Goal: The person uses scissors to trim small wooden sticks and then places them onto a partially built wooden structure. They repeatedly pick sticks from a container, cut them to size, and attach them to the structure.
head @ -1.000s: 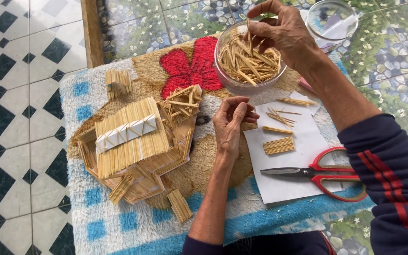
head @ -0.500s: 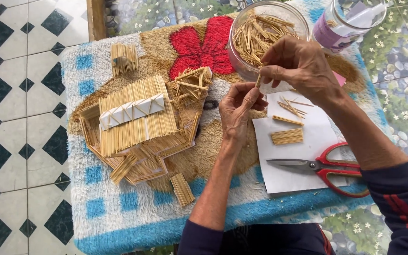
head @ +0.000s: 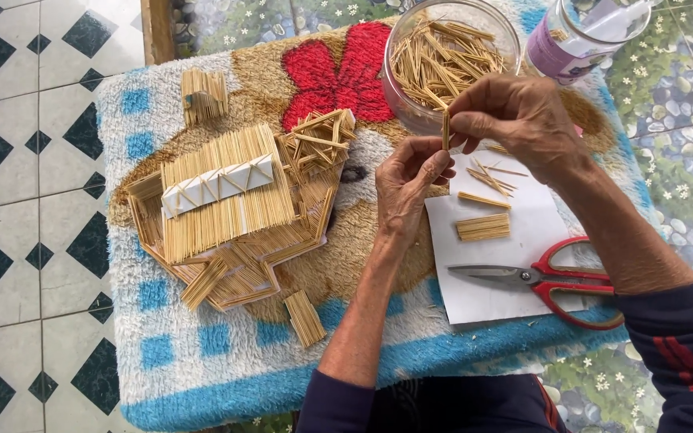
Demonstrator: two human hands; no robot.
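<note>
My right hand pinches a thin wooden stick upright between thumb and fingers. My left hand is just below it, fingers curled around the stick's lower end. Both hover over a white paper sheet with a small glued bundle of sticks and a few loose sticks. Behind them a clear glass bowl holds many sticks. To the left lies a model house of sticks with a white zigzag ridge.
Red-handled scissors lie on the paper's right side. A clear jar stands at the back right. A small stick piece and another lie on the fluffy flowered mat. Tiled floor lies to the left.
My right hand has come from the bowl down toward my left hand, now holding one stick upright. The left hand has lifted slightly to meet it.
</note>
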